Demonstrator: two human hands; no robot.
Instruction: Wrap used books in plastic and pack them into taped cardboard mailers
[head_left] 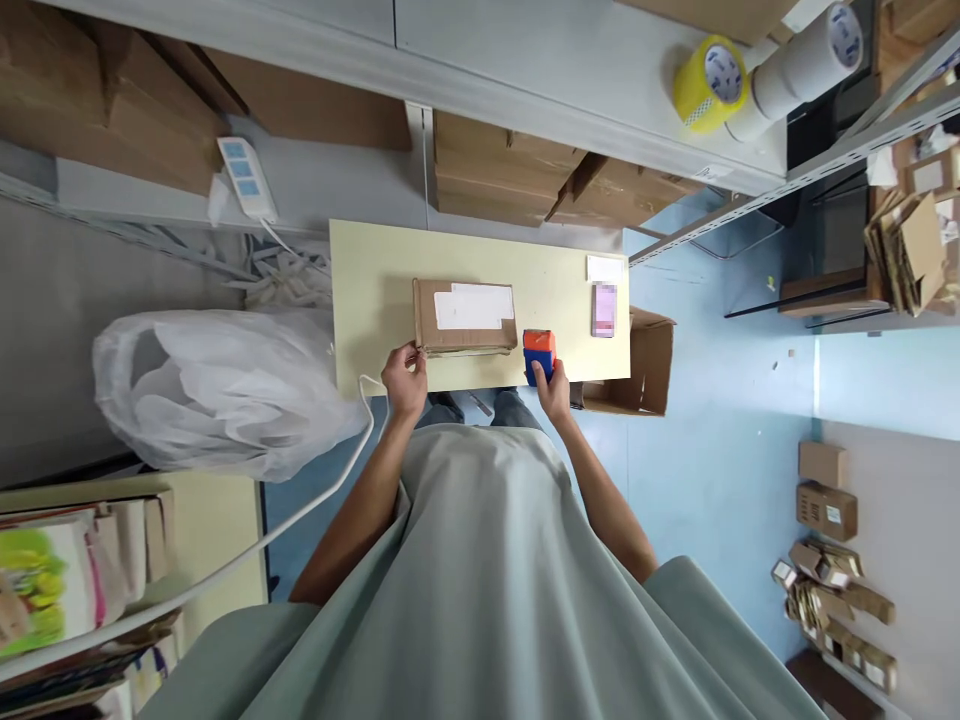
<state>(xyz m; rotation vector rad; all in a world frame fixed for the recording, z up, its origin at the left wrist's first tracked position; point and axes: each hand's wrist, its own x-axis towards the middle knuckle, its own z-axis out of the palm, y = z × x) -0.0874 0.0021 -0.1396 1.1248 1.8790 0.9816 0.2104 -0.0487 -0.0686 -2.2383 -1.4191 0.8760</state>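
Note:
A brown cardboard box (pixel 465 340) with a white label (pixel 474 306) on its top lies on the pale yellow table (pixel 367 262). At the box's near left corner is my left hand (pixel 405 382), its fingers curled and gripping the edge. My right hand (pixel 553 388) is closed around a small blue-and-orange block-shaped thing (pixel 538 350), just right of the box and apart from it. What kind of thing this is, I cannot make out. Farther right lie a phone (pixel 604 310) with a pinkish screen and a white slip (pixel 604 268).
An open carton (pixel 652 365) stands beside the table's right end. On the left sit a large clear plastic bag (pixel 225 390) and a white cable (pixel 330 490). Above the table's far side runs a grey shelf (pixel 525 70) with tape rolls (pixel 711 84).

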